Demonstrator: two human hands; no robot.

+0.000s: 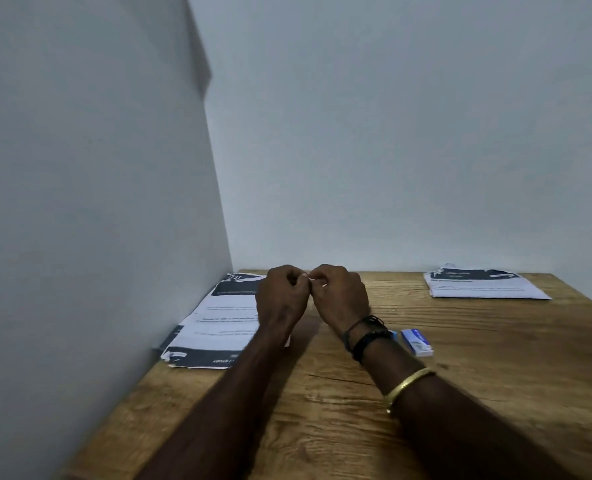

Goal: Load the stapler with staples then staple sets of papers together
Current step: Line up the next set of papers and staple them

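Observation:
My left hand (280, 296) and my right hand (341, 296) meet above the middle of the wooden table (322, 410), fingers curled. Between the fingertips I pinch a small pale strip, apparently staples (312, 279). A blue and white staple box (417, 342) lies on the table just right of my right wrist. One stack of printed papers (218, 323) lies at the left against the wall, partly behind my left hand. A second stack of papers (481, 284) lies at the far right. No stapler shows in this view.
A white wall (80, 202) runs close along the left side and another closes the back of the table. My right wrist wears dark bands and a gold bangle (407, 384).

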